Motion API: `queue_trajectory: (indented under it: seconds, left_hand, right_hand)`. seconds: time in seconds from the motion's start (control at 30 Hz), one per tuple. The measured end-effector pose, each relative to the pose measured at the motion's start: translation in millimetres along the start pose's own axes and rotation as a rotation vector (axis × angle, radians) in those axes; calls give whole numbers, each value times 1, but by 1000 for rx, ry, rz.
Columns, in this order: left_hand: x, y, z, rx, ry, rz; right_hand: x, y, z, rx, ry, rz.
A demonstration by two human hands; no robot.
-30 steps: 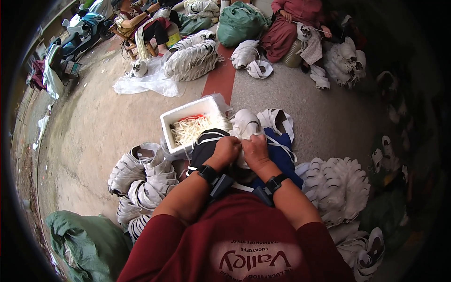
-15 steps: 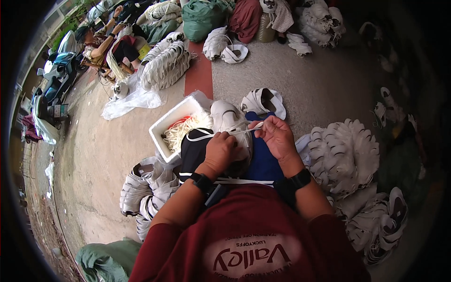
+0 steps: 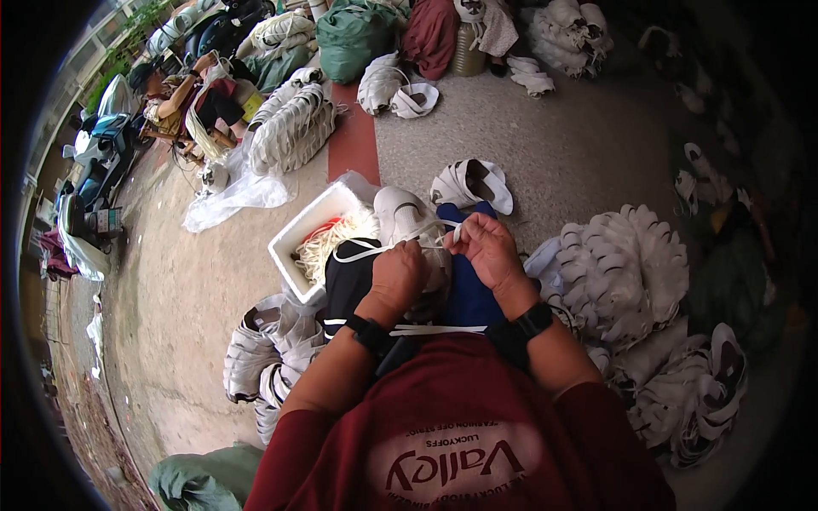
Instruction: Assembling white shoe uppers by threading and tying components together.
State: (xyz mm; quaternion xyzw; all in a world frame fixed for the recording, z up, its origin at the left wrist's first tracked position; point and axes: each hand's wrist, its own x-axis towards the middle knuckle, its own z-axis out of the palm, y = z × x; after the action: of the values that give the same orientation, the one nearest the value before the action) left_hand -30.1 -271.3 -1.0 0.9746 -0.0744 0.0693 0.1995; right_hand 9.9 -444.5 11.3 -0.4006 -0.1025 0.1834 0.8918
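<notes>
Your left hand point(image 3: 400, 277) and right hand point(image 3: 487, 253) each pinch a white lace point(image 3: 457, 233) in their fingertips, over the pale shoe point(image 3: 395, 213) at your lap. A white foam box point(image 3: 319, 215) of cream cords stands beside it, leftward.

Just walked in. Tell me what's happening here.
A person in a dark red shirt is working a white lace at a whitish shoe upper. The left hand and right hand both pinch the lace; whether it is knotted is too small to tell. Just beyond, a white foam box holds loose pale laces. Bunched uppers lie at both sides, and another person sits farther off.
</notes>
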Motion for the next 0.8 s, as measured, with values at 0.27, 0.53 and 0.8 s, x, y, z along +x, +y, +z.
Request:
queue_trajectory:
  seconds: [0.27,0.53,0.8]
  left_hand:
    - [-6,-11,-2,-14,-50,-11]
    - [-142,-197,-84,365,-210,-527]
    - [-141,-191,-48,174,-18,-402]
  right_hand:
    - [-4,10,-19,-35,103,28]
    - [-143,-129,-237,-191,764,-157]
    - [-89,-85,-174,-981,340,224]
